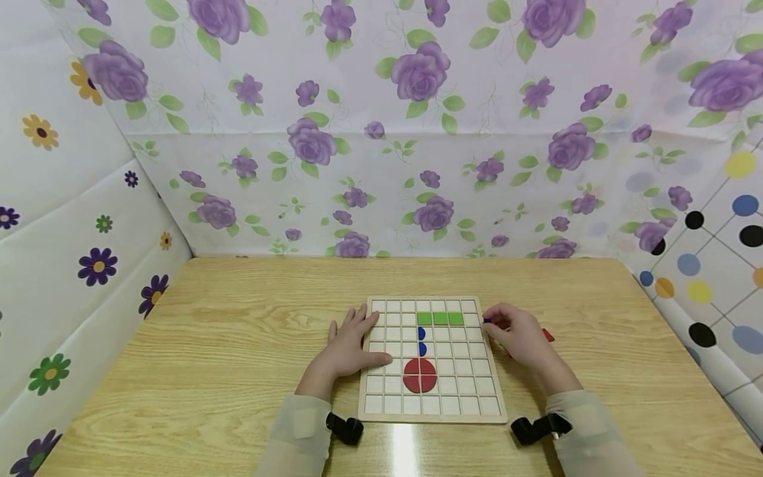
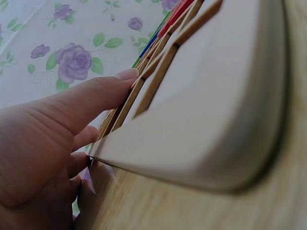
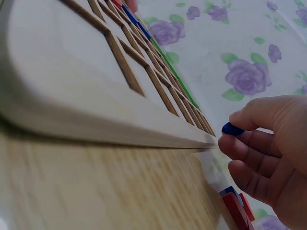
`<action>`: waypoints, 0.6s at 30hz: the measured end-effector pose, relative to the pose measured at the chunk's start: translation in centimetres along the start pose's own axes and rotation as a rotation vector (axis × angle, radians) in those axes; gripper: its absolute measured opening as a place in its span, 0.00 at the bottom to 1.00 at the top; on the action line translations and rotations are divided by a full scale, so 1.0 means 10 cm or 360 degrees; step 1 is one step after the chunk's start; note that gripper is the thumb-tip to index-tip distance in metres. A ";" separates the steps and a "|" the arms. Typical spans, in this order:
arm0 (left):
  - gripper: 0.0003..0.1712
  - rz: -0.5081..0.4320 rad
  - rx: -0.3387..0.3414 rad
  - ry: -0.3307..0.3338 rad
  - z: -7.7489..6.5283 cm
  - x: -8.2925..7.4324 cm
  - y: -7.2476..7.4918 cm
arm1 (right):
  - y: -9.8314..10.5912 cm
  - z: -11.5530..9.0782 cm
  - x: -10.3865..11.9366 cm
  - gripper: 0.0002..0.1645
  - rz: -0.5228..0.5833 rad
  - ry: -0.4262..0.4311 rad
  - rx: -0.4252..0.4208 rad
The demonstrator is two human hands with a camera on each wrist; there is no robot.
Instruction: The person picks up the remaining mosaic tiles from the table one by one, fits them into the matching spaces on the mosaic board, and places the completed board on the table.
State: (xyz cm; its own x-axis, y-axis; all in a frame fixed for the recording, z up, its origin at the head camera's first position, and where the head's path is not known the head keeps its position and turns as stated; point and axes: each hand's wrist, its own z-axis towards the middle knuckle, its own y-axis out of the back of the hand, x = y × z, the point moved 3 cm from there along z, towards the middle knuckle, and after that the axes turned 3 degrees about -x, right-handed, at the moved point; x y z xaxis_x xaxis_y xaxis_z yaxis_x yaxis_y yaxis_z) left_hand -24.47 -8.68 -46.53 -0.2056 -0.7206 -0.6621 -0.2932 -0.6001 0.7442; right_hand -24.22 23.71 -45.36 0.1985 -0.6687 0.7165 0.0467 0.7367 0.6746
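Note:
A wooden grid board [image 1: 503,412] lies flat on the table, its cells edged by thin raised strips. Three green square tiles [image 1: 440,318] fill cells in its second row. Below them sit two blue half-circle pieces [image 1: 422,349], then a red circle [image 1: 428,384] made of several quarter pieces. My left hand [image 1: 346,346] rests on the board's left edge, thumb and fingers spread over the rim. Just off the right edge, my right hand [image 1: 517,334] pinches a small blue piece [image 3: 232,129] between thumb and index finger; its exact shape is partly hidden.
Red pieces [image 3: 236,211] and a blue one [image 3: 232,191] lie on the table beyond the right hand, partly hidden by it in the head view. A flowered cloth [image 1: 381,199] hangs behind the wooden table [image 1: 238,318]. Black wrist cameras [image 1: 346,429] sit on both wrists.

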 end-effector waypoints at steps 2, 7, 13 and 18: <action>0.52 0.0005 0.0001 0.0000 0.00 0.00 0.00 | -0.01 0.00 0.01 0.08 0.0009 -0.0006 0.0015; 0.52 0.0004 0.0001 -0.0006 0.00 0.00 0.00 | -0.02 -0.01 0.02 0.08 -0.0007 0.0001 0.0030; 0.52 0.0008 0.0001 -0.0015 0.00 0.01 0.00 | -0.04 -0.01 0.01 0.08 -0.0015 -0.0015 0.0037; 0.52 0.0005 -0.0001 -0.0016 0.00 0.00 -0.01 | -0.05 0.00 0.00 0.09 -0.0022 0.0004 0.0033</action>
State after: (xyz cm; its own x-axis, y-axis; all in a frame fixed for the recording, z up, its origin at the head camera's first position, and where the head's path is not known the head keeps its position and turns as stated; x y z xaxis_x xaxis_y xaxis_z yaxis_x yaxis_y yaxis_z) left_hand -24.46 -8.68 -46.60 -0.2159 -0.7191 -0.6605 -0.2922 -0.5979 0.7464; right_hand -24.23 23.33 -45.64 0.2006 -0.6785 0.7067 0.0292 0.7252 0.6879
